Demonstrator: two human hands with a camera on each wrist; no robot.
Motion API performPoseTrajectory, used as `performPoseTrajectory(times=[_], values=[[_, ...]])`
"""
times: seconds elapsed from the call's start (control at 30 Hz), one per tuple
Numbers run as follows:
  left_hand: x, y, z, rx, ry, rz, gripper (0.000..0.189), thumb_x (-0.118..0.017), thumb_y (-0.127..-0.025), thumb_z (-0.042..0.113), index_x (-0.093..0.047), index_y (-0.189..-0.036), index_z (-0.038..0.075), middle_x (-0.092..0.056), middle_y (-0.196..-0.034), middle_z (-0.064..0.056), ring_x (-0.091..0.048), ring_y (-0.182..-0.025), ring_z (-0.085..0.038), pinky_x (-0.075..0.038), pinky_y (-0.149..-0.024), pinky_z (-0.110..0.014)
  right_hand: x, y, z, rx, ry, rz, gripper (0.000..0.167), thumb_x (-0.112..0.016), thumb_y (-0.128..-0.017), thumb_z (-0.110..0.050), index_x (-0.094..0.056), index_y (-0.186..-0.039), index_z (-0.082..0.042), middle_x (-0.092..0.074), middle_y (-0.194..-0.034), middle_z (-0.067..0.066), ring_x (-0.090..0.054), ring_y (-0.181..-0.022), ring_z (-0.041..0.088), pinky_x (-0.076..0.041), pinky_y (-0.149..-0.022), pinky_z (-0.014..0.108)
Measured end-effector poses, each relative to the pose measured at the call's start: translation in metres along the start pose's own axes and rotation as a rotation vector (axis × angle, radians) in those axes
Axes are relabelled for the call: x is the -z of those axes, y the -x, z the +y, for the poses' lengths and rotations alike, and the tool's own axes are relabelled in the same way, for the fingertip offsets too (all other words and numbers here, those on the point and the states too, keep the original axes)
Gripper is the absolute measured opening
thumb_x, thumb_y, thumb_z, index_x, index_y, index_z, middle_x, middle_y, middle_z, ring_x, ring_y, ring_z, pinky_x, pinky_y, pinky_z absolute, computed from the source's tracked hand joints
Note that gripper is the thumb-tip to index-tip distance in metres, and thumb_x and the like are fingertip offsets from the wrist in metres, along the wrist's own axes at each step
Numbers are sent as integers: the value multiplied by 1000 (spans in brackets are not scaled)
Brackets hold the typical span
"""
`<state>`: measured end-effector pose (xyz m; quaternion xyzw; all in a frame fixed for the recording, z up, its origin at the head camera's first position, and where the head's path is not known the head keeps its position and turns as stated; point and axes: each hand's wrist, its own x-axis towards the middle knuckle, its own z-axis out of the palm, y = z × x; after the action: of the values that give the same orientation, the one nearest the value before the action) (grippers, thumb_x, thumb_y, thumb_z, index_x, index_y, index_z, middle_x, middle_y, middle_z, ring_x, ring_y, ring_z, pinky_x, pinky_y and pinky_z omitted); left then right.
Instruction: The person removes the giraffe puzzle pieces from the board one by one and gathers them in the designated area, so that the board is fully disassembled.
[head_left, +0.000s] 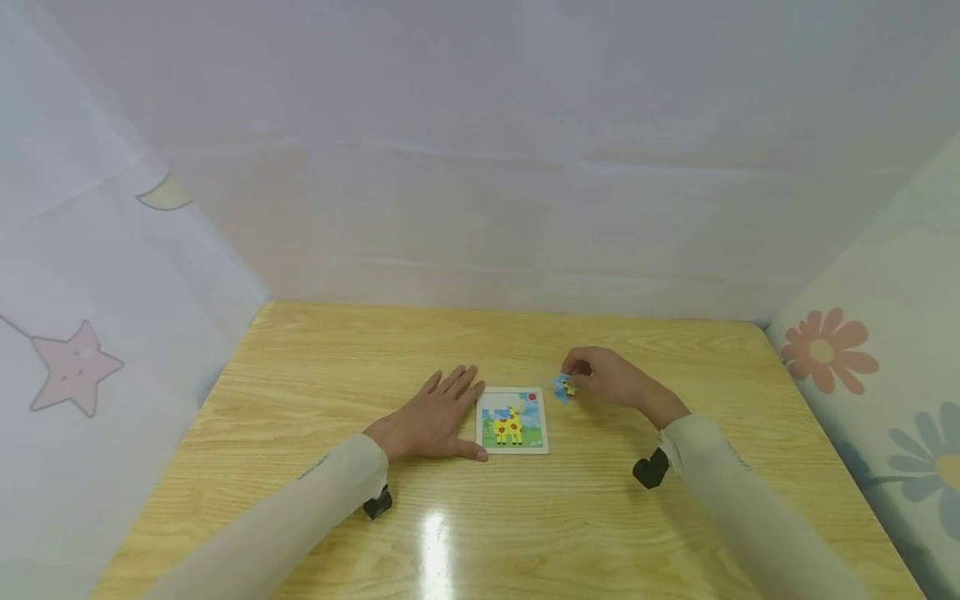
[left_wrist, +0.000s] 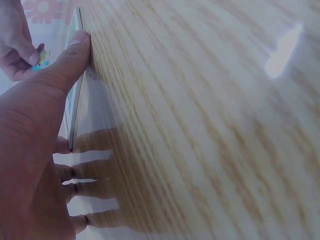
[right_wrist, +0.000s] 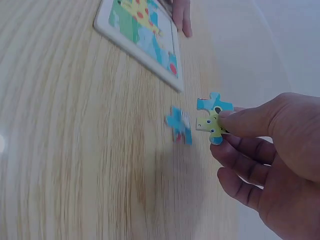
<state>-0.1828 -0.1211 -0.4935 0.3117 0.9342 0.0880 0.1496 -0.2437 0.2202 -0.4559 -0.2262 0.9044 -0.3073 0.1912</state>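
Note:
A square giraffe jigsaw puzzle in a white-rimmed tray [head_left: 543, 425] lies on the table, with a pale gap showing at the upper left of its picture. My left hand [head_left: 438, 418] rests at the tray's left side, fingers spread straight and the thumb at its lower left corner. To the right of the tray, my right hand [head_left: 613, 382] pinches a puzzle piece [right_wrist: 214, 131] between thumb and fingers. That piece is blue and yellow and carries the giraffe's face. A second, mostly blue puzzle piece [right_wrist: 179, 125] lies on the wood close by it.
The wooden table [head_left: 315, 358] has light streaked grain and a bright reflection near its front. Pale cloth walls rise behind it and at both sides, printed with a pink star [head_left: 77, 368] on the left and flowers [head_left: 828, 350] on the right.

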Motion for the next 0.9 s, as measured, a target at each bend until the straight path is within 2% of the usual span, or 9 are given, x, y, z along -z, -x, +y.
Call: performPoseTrajectory(times=[0.4, 0.9], values=[[0, 0, -1, 0, 11, -1, 117, -59, -91, 83, -20, -172, 9, -5, -181, -17, -6, -170, -37, -11, -136, -63, 7, 9, 26, -43, 60, -31, 14, -61, -107, -7, -71, -115, -4, -75, -109, 9, -66, -99, 18, -57, -90, 40], [-1, 1, -1, -8, 20, 2, 118, -59, -90, 84, -19, -172, 9, -4, -182, -16, -5, -170, -36, -10, -136, -63, 3, 7, 29, -31, 109, 24, 14, -62, -106, -6, -72, -116, -3, -70, -114, 13, -67, -107, 25, -58, -96, 48]])
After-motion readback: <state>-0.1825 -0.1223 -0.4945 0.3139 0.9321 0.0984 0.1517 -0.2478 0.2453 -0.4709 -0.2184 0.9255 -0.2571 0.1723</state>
